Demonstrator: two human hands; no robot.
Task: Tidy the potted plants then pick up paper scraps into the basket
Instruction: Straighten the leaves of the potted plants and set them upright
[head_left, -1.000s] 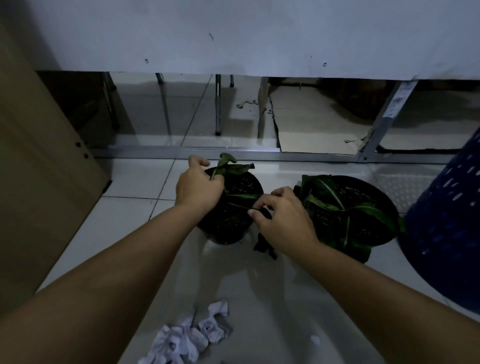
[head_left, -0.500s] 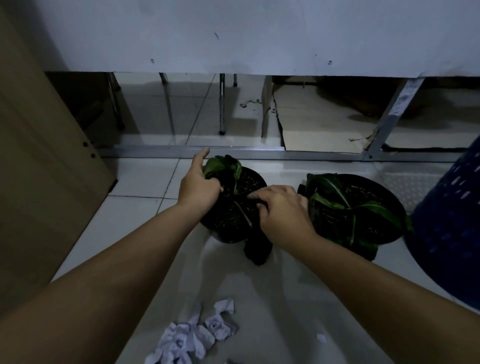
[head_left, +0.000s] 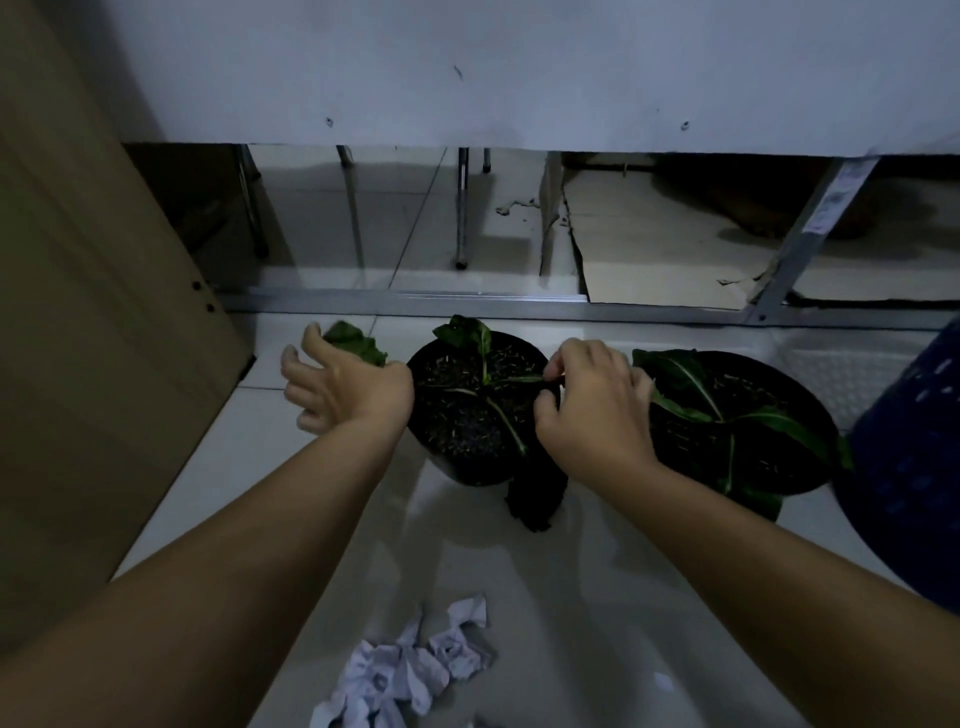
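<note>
Two black potted plants stand on the white tile floor: a small pot (head_left: 470, 475) in the middle and a larger pot (head_left: 815, 431) to its right. My left hand (head_left: 340, 387) hovers left of the small pot with fingers spread, and a torn green leaf (head_left: 356, 343) sits just beyond them. My right hand (head_left: 592, 410) pinches a leaf stem (head_left: 524, 379) at the small pot's right rim. A dark wilted leaf (head_left: 535, 501) hangs beside that pot. Crumpled paper scraps (head_left: 410, 670) lie near me. The blue perforated basket (head_left: 909, 452) stands at the right edge.
A brown board (head_left: 78, 364) leans along the left side. A metal rail (head_left: 519, 304) runs across the floor behind the pots, under a white panel (head_left: 519, 78). One small paper bit (head_left: 662, 682) lies to the right of the scraps.
My left hand moved left off the small pot, taking a green leaf away from the plant, and spread its fingers. My right hand shifted to pinch a stem at the pot's right rim.
</note>
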